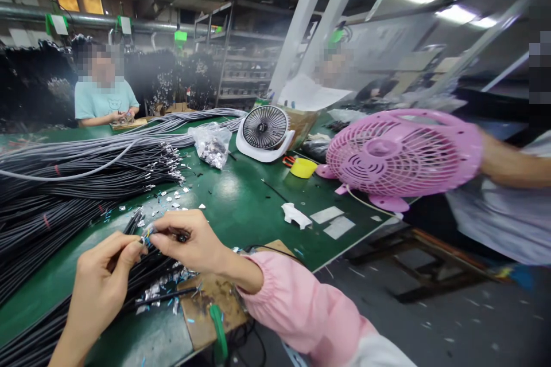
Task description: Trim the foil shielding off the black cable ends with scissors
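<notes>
Both hands meet over the lower left of the green table. My left hand (101, 278) pinches the end of a cable with thin blue and yellow wires (147, 233). From the right, my right hand (189, 241) has its thumb and forefinger closed on the same wires, and something small and dark shows under its curled fingers. Black cables (38, 335) run below the hands, with scraps of foil and blue bits around their ends. Near my right wrist lies a stained brown board (215, 309) with a green clamp handle (218, 332).
Bundles of black cables (86, 178) and grey cables (172, 121) cover the left side. A plastic bag (212, 146), small fan (266, 129), yellow tape (303, 168) and pink fan (400, 155) stand beyond. A person (105, 97) sits opposite; another person's arm (512, 160) is at right.
</notes>
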